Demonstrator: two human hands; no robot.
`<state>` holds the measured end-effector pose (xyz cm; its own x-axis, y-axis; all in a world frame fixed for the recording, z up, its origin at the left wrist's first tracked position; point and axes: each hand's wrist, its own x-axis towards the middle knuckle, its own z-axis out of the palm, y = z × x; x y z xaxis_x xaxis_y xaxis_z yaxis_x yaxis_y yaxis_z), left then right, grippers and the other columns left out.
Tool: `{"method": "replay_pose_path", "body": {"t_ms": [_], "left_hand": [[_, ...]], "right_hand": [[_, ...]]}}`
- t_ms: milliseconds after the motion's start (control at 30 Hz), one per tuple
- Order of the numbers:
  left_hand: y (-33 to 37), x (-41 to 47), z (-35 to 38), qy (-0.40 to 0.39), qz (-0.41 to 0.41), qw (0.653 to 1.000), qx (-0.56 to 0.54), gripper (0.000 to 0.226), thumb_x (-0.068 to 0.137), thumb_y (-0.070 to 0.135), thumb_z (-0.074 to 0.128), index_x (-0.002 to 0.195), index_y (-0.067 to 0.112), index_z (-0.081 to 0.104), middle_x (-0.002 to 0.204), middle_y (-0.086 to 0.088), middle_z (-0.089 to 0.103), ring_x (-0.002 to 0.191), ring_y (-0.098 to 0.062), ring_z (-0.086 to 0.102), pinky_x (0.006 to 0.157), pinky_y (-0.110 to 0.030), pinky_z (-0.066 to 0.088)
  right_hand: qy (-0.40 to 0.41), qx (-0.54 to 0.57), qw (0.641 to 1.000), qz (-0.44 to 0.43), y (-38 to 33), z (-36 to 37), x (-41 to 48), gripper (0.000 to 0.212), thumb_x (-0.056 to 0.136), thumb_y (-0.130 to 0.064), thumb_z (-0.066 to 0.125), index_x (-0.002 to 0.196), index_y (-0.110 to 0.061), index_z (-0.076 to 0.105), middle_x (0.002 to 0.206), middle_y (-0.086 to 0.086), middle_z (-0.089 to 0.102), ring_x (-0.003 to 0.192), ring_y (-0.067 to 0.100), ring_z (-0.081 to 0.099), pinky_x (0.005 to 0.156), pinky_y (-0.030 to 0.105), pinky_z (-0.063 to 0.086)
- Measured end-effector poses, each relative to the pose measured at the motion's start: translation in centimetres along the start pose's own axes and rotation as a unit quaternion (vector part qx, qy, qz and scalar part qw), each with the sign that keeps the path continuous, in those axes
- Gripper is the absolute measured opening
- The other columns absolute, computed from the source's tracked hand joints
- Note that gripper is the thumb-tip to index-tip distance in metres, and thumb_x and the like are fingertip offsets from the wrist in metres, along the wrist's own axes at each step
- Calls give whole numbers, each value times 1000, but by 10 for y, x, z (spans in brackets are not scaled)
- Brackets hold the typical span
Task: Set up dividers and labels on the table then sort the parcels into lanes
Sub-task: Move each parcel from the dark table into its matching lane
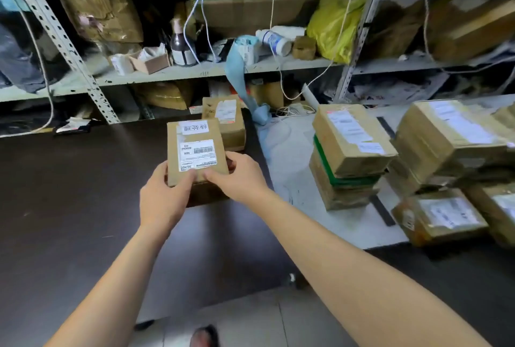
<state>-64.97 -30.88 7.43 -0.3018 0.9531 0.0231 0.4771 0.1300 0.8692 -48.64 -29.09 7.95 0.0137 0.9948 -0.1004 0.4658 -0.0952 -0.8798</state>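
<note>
A small brown cardboard parcel (195, 148) with a white shipping label and a handwritten white sticker is held over the dark table (69, 193). My left hand (163, 197) grips its near left corner, thumb on top. My right hand (239, 176) grips its near right edge, fingers curled round it. A second labelled parcel (225, 120) lies just behind it on the table. To the right, on a white surface (301, 179), stands a stack of two parcels (348, 154), and several more parcels (446, 146) are piled at the far right.
Metal shelving (195, 72) behind the table holds boxes, a brown bottle (181, 45), a white bottle, a yellow bag (334, 23) and hanging cords. A blue strip (237, 73) dangles from the shelf onto the table. Tiled floor shows below the table edge.
</note>
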Motion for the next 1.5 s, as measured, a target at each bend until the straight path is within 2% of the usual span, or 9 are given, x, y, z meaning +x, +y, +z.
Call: {"method": "replay_pose_path", "body": {"t_ms": [167,300,433,667,833,967,1100,1300,1500], "left_hand": [[61,-62,44,-23,-3,1000,5,46,87,48,66,128,27,61,112,11,65,100,-14,63,87,-41,57],[88,-104,94,-61,-19,997,51,33,86,48,64,108,23,60,101,8,63,86,-12,61,64,-31,48],[87,-132,142,-114,-43,987,104,51,73,62,60,99,18,54,92,6,63,89,-24,64,77,-41,57],[60,-166,203,-227,-76,962,131,63,60,64,65,103,20,55,97,5,66,85,-21,67,68,-39,61],[44,-188,229,-266,-92,944,171,80,49,72,56,109,19,56,105,2,68,93,-23,65,74,-35,58],[43,-205,250,-277,-99,941,170,70,55,69,60,103,19,55,100,2,67,91,-24,65,79,-40,59],[43,-222,280,-277,-114,945,130,59,60,63,69,98,20,54,96,5,68,88,-19,66,79,-41,59],[41,-249,323,-253,-126,957,69,51,68,48,80,97,19,50,99,5,68,89,-14,67,76,-39,58],[37,-258,341,-221,-105,970,8,60,80,46,78,129,26,51,119,10,66,103,-7,66,88,-37,59]], "right_hand": [[42,-22,999,7,19,-88,-49,57,72,-60,72,121,-31,70,111,-14,74,101,10,68,88,39,58],[58,-43,996,48,56,-143,-83,52,73,-60,73,120,-36,72,104,-15,75,96,11,67,85,39,58],[46,-68,991,105,103,-178,-102,55,69,-64,73,116,-35,75,99,-14,75,97,11,68,85,36,58],[22,-70,977,200,179,-196,-128,75,51,-68,76,116,-30,73,105,-15,75,99,7,68,87,37,60],[-11,-51,969,240,218,-205,-146,56,65,-55,84,113,-29,73,101,-14,75,95,6,70,82,32,61],[-5,-50,966,254,239,-218,-157,38,72,-44,85,104,-29,71,97,-13,75,93,7,69,70,23,54],[7,-65,964,259,263,-234,-157,54,64,-55,84,109,-29,66,105,-12,73,96,7,68,81,32,59],[28,-77,966,246,290,-258,-158,48,75,-41,86,107,-27,53,107,-8,66,102,13,64,83,30,53],[42,-78,976,201,307,-264,-151,53,82,-42,81,124,-20,56,117,-4,68,98,13,59,72,25,43]]}}
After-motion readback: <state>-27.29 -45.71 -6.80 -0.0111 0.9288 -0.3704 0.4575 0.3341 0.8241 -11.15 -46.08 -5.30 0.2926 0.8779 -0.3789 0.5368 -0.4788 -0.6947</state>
